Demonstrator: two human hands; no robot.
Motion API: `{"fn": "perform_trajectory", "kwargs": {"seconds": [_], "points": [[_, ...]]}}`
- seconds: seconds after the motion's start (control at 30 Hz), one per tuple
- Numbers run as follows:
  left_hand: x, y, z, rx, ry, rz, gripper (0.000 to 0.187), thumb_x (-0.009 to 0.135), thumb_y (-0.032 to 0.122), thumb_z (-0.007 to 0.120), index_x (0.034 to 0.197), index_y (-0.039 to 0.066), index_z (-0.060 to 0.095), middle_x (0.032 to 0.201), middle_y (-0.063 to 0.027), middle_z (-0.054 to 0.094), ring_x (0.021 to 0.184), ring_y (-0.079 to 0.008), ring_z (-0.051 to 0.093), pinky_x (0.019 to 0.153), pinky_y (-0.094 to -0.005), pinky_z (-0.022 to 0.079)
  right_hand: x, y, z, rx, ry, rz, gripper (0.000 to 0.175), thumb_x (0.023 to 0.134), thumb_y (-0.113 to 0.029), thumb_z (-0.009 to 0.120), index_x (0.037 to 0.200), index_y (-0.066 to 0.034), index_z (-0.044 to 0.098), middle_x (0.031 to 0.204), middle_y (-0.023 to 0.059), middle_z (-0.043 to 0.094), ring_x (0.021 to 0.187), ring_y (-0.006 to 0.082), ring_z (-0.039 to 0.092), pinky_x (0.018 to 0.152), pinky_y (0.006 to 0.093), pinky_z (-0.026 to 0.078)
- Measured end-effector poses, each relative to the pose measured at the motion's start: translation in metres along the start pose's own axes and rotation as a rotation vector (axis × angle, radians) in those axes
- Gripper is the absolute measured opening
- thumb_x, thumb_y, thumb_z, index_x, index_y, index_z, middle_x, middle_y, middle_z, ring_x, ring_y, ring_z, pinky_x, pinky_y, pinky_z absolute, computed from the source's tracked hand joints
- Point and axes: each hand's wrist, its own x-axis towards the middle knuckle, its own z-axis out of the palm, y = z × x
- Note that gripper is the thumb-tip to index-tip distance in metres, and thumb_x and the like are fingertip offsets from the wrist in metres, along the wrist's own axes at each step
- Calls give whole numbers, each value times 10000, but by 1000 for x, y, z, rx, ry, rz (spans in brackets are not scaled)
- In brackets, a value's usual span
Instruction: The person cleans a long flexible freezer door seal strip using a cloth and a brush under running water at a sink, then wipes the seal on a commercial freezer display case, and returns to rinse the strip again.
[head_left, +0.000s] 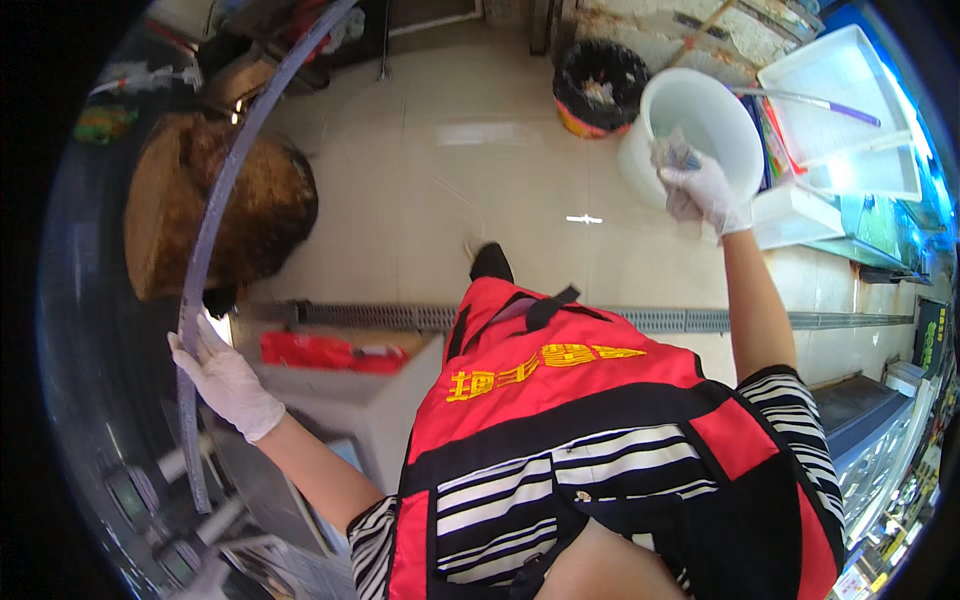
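Note:
My left hand (229, 379), in a white glove, is at a long translucent bluish hose (225, 180), with the thumb and fingers around it. The hose arcs up past the top of the view, and its lower end hangs below the hand. On the right, my gloved right hand (701, 191) grips a crumpled greyish cloth (675, 161) at the near rim of a white plastic bucket (705, 90). Part of the cloth lies over that rim. The inside of the bucket looks pale, and I cannot tell how much water it holds.
A bin with a black liner (600, 86) stands beside the bucket. White plastic trays (844, 112) lean at the right, near lit glass tanks (874, 225). A thick wooden block (225, 210) is at left. A drain grating (420, 316) crosses the tiled floor (450, 187).

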Motion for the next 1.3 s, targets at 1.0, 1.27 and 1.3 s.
{"fn": "perform_trajectory", "kwargs": {"seconds": [1.0, 1.27, 1.3], "points": [[725, -309, 198, 209, -40, 6, 370, 959, 178, 517, 1273, -12, 477, 1255, -198, 532, 1163, -262, 536, 982, -373, 502, 791, -539, 427, -204, -180, -584, 930, 697, -240, 800, 1427, -2, 275, 1330, 208, 495, 1239, 293, 469, 1034, 339, 371], [940, -460, 278, 372, -335, -303, 341, 938, 232, 571, 1202, 19, 536, 1176, -172, 579, 1116, -267, 562, 913, -413, 501, 875, -578, 374, -554, 473, -719, 655, 702, -101, 696, 1319, -135, 479, 1286, 156, 541, 1096, 361, 555, 914, 411, 476], [955, -483, 288, 377, -360, -346, 333, 930, 237, 583, 1184, 25, 550, 1170, -170, 581, 1110, -274, 564, 904, -430, 499, 877, -581, 365, -726, 490, -691, 643, 693, -101, 696, 1304, -132, 496, 1268, 138, 558, 1047, 360, 571, 902, 411, 483]]}}
